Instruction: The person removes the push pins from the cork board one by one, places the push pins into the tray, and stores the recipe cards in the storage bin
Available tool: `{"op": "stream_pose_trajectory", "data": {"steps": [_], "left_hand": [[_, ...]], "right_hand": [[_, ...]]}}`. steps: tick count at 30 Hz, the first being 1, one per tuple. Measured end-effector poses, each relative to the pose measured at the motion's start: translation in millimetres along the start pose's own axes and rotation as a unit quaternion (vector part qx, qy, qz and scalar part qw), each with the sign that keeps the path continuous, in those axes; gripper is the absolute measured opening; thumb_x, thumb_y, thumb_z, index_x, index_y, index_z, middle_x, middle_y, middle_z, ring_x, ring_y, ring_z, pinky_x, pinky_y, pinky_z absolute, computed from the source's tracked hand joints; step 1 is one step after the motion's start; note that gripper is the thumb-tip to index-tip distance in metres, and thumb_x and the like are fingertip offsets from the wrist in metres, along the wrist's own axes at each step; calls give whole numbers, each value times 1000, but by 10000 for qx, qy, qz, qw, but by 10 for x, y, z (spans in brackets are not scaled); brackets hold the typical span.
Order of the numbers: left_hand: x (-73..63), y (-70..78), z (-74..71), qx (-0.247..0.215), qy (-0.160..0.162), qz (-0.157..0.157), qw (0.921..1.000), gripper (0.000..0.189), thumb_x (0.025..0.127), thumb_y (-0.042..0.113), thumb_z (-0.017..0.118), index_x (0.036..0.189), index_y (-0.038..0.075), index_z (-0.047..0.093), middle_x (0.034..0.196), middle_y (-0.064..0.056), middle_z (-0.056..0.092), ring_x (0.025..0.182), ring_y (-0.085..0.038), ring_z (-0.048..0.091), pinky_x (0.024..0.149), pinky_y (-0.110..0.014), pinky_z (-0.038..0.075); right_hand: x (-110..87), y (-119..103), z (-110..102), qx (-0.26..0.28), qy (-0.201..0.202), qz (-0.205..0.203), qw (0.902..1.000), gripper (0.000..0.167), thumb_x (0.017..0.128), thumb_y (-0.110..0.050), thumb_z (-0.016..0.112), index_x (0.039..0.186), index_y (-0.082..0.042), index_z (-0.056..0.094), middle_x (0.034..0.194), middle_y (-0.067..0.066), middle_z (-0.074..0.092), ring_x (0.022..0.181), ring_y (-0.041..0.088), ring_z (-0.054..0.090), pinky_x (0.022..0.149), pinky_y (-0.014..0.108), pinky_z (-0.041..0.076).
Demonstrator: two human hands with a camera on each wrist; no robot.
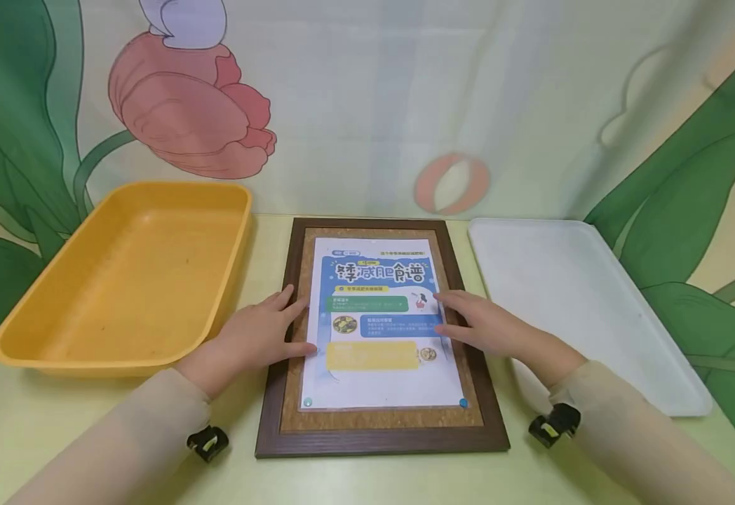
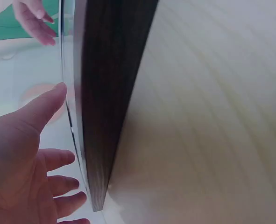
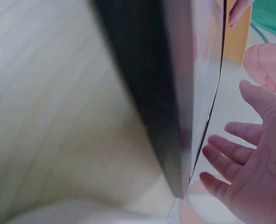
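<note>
A brown-framed cork board [image 1: 380, 440] lies flat on the table, with a printed poster [image 1: 380, 387] on it. A pale green pushpin [image 1: 307, 402] and a blue pushpin [image 1: 463, 402] sit at the poster's lower corners. My left hand [image 1: 250, 344] reaches over the left side of the frame, fingers extended by the poster's edge. From the other side my right hand [image 1: 490, 324] lies over the right edge, fingertips at the poster's margin. Both wrist views show spread fingers close over the board's face, with nothing gripped.
To the left stands a deep yellow tray [image 1: 134, 280]. A shallow white tray [image 1: 582, 301] is at the right, beside my right forearm. Behind the pale table [image 1: 228, 470] hangs a backdrop printed with flowers and leaves [image 1: 184, 105].
</note>
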State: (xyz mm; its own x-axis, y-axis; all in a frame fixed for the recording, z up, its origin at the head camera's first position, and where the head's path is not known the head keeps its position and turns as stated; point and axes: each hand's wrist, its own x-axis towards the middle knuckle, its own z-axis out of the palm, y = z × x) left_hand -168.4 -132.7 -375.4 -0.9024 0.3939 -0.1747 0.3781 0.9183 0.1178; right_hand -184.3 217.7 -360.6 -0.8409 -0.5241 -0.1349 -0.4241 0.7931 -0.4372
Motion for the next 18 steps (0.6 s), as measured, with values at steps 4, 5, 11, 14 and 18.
{"op": "stream_pose_trajectory", "data": {"steps": [4, 5, 11, 14, 18], "left_hand": [[21, 16, -25, -20, -179, -4, 9998, 89, 79, 64, 58, 144, 8, 36, 148, -23, 26, 132, -37, 33, 88, -47, 44], [24, 16, -35, -29, -234, -8, 9997, 88, 79, 64, 59, 144, 8, 37, 147, -24, 27, 131, -37, 34, 85, -46, 46], [51, 17, -128, 74, -471, 73, 9988, 86, 77, 63, 62, 142, 9, 41, 145, -27, 29, 125, -39, 42, 76, -43, 49], [64, 32, -170, 79, -613, 111, 9980, 87, 75, 62, 64, 142, 11, 41, 144, -28, 29, 122, -40, 44, 74, -41, 49], [73, 40, -200, 53, -799, 131, 9967, 91, 71, 62, 68, 143, 12, 40, 145, -28, 27, 123, -40, 43, 74, -41, 49]], "right_hand": [[48, -83, 4, 50, 32, -291, 9996, 54, 92, -27, 60, 136, 1, 45, 132, 19, 50, 118, 32, 48, 94, 46, 40], [61, -100, 11, 116, 18, -357, 9993, 52, 92, -26, 60, 135, 1, 47, 128, 17, 53, 114, 30, 51, 92, 45, 42], [141, -182, 54, 577, -173, -680, 9959, 45, 93, -23, 59, 130, 1, 52, 113, 8, 62, 100, 21, 57, 84, 38, 46], [171, -232, 76, 776, -374, -775, 9933, 42, 93, -22, 59, 128, 0, 54, 108, 4, 63, 98, 18, 58, 83, 36, 47], [195, -317, 104, 1002, -610, -769, 9901, 41, 93, -23, 59, 128, -3, 56, 107, 0, 63, 96, 15, 58, 81, 30, 47]]}}
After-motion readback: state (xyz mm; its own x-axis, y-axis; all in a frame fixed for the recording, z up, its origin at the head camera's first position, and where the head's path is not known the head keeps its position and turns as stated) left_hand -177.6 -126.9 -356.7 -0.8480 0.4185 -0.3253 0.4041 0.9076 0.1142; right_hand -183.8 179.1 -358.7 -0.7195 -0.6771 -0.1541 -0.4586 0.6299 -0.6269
